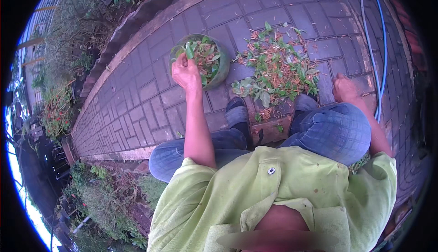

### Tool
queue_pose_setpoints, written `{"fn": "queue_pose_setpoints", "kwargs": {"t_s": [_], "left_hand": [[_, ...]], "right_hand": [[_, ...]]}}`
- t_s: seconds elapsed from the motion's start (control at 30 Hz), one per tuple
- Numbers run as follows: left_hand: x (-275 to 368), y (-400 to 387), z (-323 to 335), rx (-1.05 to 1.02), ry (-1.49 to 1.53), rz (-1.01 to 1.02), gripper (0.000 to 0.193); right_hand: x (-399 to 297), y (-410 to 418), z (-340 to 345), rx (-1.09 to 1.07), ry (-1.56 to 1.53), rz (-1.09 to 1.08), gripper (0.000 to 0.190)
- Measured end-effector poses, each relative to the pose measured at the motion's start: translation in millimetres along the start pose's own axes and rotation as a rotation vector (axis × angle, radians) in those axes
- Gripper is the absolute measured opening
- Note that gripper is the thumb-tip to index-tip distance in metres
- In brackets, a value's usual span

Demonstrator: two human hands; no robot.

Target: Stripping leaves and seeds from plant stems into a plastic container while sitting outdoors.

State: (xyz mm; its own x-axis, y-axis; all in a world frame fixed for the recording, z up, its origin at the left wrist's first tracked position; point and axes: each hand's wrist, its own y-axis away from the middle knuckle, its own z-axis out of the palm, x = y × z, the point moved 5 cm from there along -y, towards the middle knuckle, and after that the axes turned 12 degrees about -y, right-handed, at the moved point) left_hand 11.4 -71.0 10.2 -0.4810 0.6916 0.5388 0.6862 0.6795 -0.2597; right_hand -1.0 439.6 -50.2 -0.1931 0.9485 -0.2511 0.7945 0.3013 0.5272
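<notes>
My left hand (186, 70) is over the near-left side of a round green tub (224, 65), with a green leaf (190, 50) pinched between thumb and fingers. Inside the tub lie green leaves and brown plant bits (207, 55). A loose pile of cut leaves and orange-brown stalks (279, 67) is spread on the paving in front of my feet. To the right of this pile, my right hand (343, 87) hangs beyond my knee with its fingers curled. Whether it holds anything is hidden.
Dark paving bricks (150, 84) form a path with a raised curb (113, 50). Blue hose (384, 46) and a paler hose (368, 46) run along the right. Planted beds with shrubs (82, 19) border the left. My shoes (236, 111) stand close to the leaf pile.
</notes>
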Motion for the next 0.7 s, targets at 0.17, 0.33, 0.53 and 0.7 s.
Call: {"fn": "queue_pose_setpoints", "kwargs": {"t_s": [0.17, 0.33, 0.53, 0.7], "left_hand": [[8, 28, 83, -0.383, -0.619, 0.187, 0.057], [-30, 9, 122, -0.438, -0.327, 0.339, 0.052], [-4, 6, 117, -0.433, -0.199, 0.233, 0.03], [88, 67, 76, -0.023, -0.387, 0.558, 0.023]], "right_hand": [[-39, -43, -3, 0.215, -0.198, -0.277, 0.015], [-76, -104, 22, 0.231, -0.436, -0.368, 0.017], [-104, -169, 36, 0.326, -0.541, -0.338, 0.03], [-96, -183, 38, 0.413, -0.416, -0.293, 0.02]]}}
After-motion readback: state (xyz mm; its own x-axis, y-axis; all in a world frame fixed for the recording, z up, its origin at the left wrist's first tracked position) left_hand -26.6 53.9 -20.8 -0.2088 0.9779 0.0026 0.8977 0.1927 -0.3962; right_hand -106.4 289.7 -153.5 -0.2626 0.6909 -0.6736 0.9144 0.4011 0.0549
